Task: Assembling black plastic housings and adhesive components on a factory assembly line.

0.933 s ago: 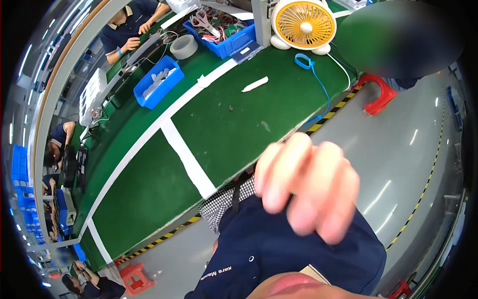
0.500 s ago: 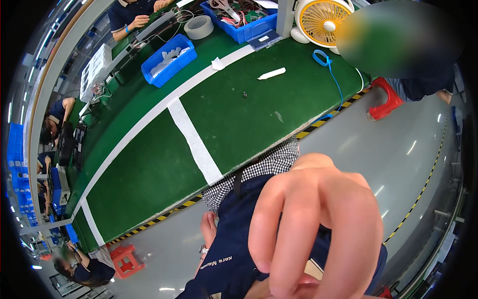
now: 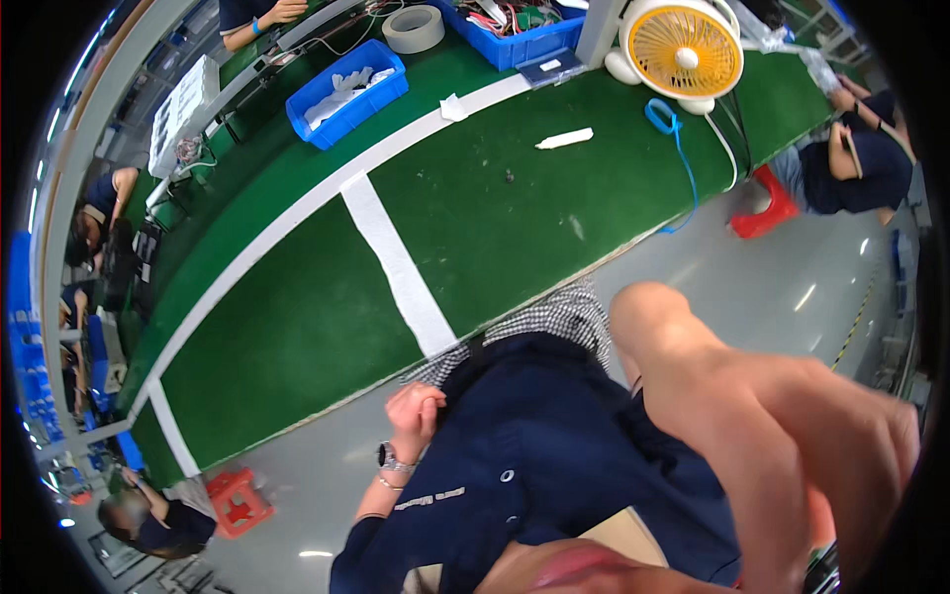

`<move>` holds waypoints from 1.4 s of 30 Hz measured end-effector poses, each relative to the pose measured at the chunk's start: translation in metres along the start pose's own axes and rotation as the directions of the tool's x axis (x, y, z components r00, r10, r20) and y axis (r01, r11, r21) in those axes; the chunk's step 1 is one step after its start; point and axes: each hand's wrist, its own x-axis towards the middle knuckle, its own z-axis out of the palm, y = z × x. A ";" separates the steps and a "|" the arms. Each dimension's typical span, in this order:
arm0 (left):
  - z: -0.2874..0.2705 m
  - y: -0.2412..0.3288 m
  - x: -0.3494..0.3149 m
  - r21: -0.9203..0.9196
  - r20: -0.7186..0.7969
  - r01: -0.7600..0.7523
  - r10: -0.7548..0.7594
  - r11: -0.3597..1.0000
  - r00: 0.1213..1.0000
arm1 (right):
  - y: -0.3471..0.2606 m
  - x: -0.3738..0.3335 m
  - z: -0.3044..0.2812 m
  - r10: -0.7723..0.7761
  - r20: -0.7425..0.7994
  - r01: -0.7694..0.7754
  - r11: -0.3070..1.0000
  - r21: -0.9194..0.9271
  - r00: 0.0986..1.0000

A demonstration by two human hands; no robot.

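My right hand (image 3: 782,426) is raised close to the camera at the lower right, large and partly blurred. Its fingers bend downward with a gap between them, and nothing shows in them. Beside the bench's near edge, left of my body, my left hand (image 3: 414,408) is curled into a loose fist with nothing visible in it. A metal watch (image 3: 394,458) circles that wrist. Neither hand touches the green bench top (image 3: 287,327). Farther off on the bench lie a white pen-shaped tube (image 3: 565,139) and a small dark bit (image 3: 509,176).
Blue bins (image 3: 346,99) (image 3: 524,45), a tape roll (image 3: 413,30) and a yellow-white fan (image 3: 685,54) stand along the back. A blue strap (image 3: 677,163) hangs over the edge. Red stools (image 3: 237,502) (image 3: 764,206) stand on the floor. A co-worker (image 3: 859,163) sits at right.
My right hand has moved right, away from the middle of the view. My left hand has come up into fuller view near the bench edge. The view has shifted slightly.
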 end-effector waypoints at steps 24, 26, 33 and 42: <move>-0.068 -0.036 0.112 0.255 -0.136 -0.414 0.457 0.874 0.879 | -0.006 -0.096 -0.251 0.361 -0.736 -0.427 -0.634 -0.644 0.574; -0.075 -0.045 0.129 0.266 -0.179 -0.417 0.469 0.869 0.865 | 0.001 -0.096 -0.256 0.412 -0.726 -0.361 -0.666 -0.652 0.551; -0.076 -0.084 0.137 0.072 -0.348 -0.152 0.168 0.986 0.922 | 0.010 -0.092 -0.258 0.574 -0.629 -0.076 -0.704 -0.706 0.524; -0.066 -0.081 0.127 -0.209 -0.354 0.038 -0.111 0.977 0.929 | 0.008 -0.092 -0.257 0.657 -0.560 0.129 -0.699 -0.703 0.505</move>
